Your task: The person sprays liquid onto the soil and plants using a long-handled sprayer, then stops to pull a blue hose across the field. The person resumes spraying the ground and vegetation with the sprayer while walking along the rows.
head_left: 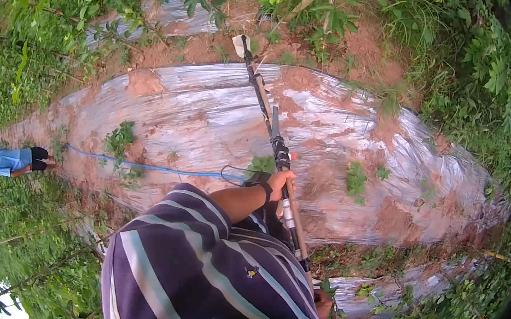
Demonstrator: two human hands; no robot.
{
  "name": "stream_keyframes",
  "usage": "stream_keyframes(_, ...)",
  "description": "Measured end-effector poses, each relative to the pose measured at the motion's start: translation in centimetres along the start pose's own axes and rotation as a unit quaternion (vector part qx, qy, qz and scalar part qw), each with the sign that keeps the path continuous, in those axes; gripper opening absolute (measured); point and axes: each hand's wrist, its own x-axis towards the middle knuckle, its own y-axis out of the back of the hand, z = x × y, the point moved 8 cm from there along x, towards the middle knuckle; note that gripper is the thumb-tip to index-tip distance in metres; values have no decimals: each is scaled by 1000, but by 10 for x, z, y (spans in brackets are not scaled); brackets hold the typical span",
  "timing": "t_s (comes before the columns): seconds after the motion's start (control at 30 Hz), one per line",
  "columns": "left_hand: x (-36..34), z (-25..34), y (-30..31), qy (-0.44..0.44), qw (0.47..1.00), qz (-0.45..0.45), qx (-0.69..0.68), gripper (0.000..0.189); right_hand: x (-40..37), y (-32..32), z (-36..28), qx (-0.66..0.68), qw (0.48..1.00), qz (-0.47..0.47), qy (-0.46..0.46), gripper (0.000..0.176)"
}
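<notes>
My left hand point(279, 185), with a dark band on its wrist, is closed around a long pole point(266, 106) partway along its length. The pole looks like a wooden stick and a thin tube bound together with black wrapping, and a white piece point(239, 46) sits at its far end. Beside my chest, my right hand point(322, 306) is partly hidden, its fingers curled at the pole's near end. Below the pole, a dark cord loops close to my left wrist. A blue hose or rope point(157, 168) runs along the ground toward that side.
Silvery plastic sheeting point(223, 110) with soil on it covers the raised bed, and small green plants point(356, 180) poke through. Another person point(12, 161) in a blue shirt stands at the left. Dense foliage point(481, 66) borders the bed, with sticks point(309, 0) at the top.
</notes>
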Motion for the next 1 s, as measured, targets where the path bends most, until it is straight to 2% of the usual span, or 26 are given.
stream_keyframes(0.1,-7,16,26,-27,999,31,-36,16,13,0,-8,21,999,4,31,22)
stream_keyframes(0.17,-9,37,43,-51,997,38,-40,15,21,-6,-39,-46,998,-42,7,26)
stream_keyframes(0.23,-10,68,57,-82,994,49,-59,15,31,-17,-53,-34,998,-40,20,28)
stream_keyframes(0.3,-12,101,68,-88,993,40,-67,15,38,-30,-107,-9,993,-59,102,28)
stream_keyframes(0.37,-19,139,79,-112,990,63,-59,19,45,-44,-126,-44,992,-84,79,27)
stream_keyframes(0.43,-19,173,88,-120,988,59,-74,19,49,-69,-145,-65,984,-160,47,26)
stream_keyframes(0.47,-17,190,94,-138,986,63,-72,20,51,-75,-158,-64,984,-159,49,26)
stream_keyframes(0.53,-12,222,107,-156,983,60,-78,20,51,-100,-173,21,977,-213,-24,24)
stream_keyframes(0.7,3,273,139,-146,985,63,-71,17,60,-157,-201,18,986,-160,-29,22)
stream_keyframes(0.73,8,277,147,-134,987,51,-77,16,55,-162,-220,-2,991,-133,5,22)
stream_keyframes(0.8,12,272,162,-117,989,32,-81,15,37,-169,-254,-22,992,-110,58,23)
stream_keyframes(1.0,-10,276,175,-76,993,-25,-84,21,-5,-188,-300,-101,991,-45,79,20)
